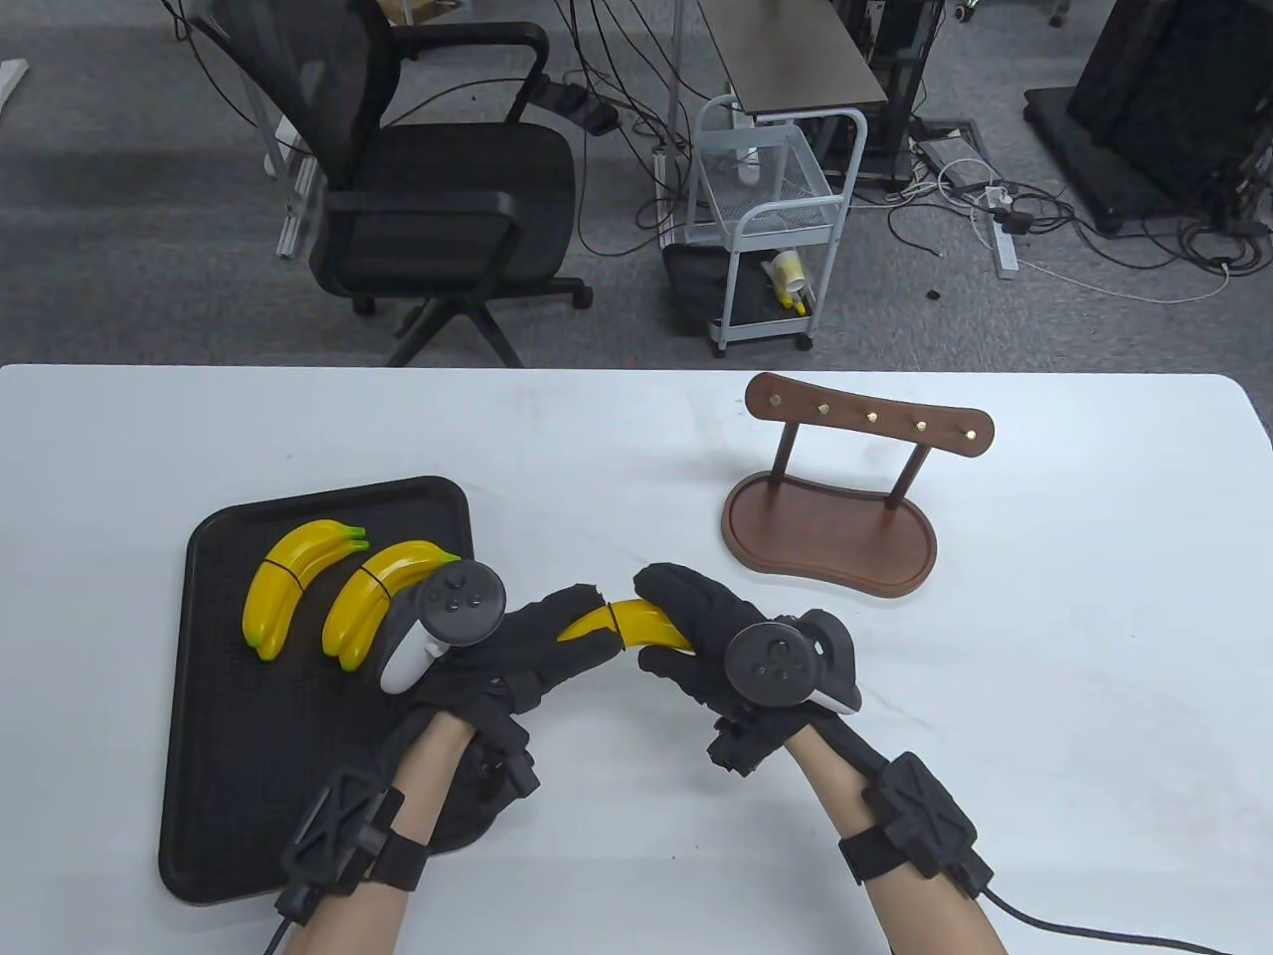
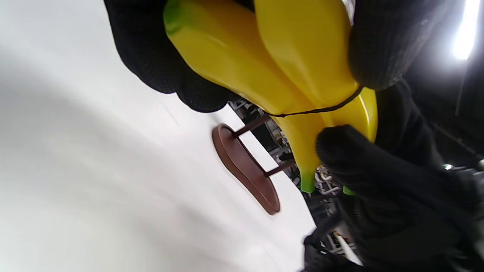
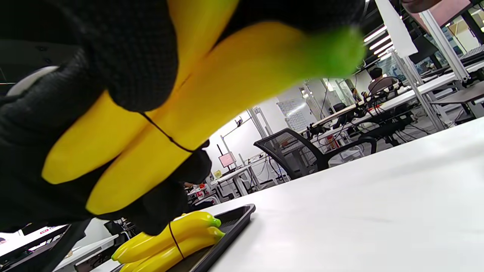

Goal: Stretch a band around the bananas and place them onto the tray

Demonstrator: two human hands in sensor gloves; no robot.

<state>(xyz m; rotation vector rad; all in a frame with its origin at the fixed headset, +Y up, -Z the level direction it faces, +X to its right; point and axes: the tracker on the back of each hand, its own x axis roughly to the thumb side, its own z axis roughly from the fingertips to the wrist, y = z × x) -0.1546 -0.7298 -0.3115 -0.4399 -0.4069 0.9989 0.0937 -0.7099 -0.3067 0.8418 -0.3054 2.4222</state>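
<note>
Both hands hold a yellow banana bunch (image 1: 622,625) just above the table, right of the black tray (image 1: 209,756). My left hand (image 1: 572,629) grips its left end, my right hand (image 1: 668,615) its right end. A thin black band (image 2: 314,110) runs across the two bananas (image 2: 287,64), and gloved fingers (image 2: 382,41) cover its ends. The right wrist view shows the same band (image 3: 166,138) on the held bunch (image 3: 211,102). Two more banded bunches (image 1: 293,582) (image 1: 376,597) lie on the tray's far part; one of them (image 3: 177,234) shows on the tray (image 3: 236,217).
A brown wooden stand (image 1: 830,527) with a hook bar stands to the right, beyond my right hand; it shows in the left wrist view as the stand (image 2: 245,170). An office chair (image 1: 428,199) and a white cart (image 1: 771,229) are past the table's far edge.
</note>
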